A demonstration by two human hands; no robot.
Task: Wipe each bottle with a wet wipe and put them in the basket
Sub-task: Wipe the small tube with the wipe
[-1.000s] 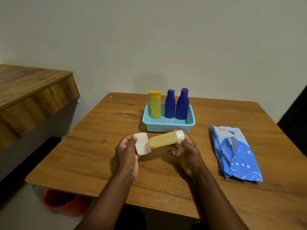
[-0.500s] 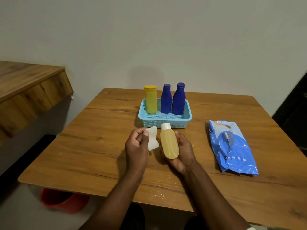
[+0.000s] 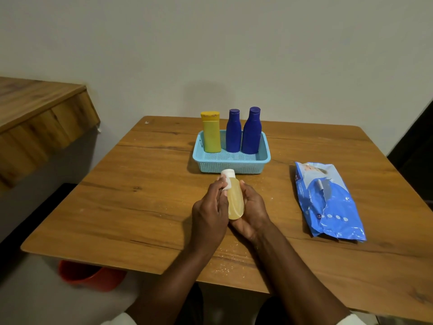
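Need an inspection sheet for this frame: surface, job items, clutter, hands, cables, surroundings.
Surface: brown wooden table, pale specks near the front edge.
Job's things: light blue plastic mesh basket holds three upright bottles: yellow bottle, two dark blue bottles. Translucent amber bottle with white cap is outside the basket, in the hands. White wet wipe touches it near the cap.
Clutter: blue wet-wipe pack lies flat at the table's right.
Hands: left hand pinches the wipe; right hand cradles the amber bottle.
Cables: nothing seen.
Surroundings: plain wall, wooden ledge at left, red bucket under the table.
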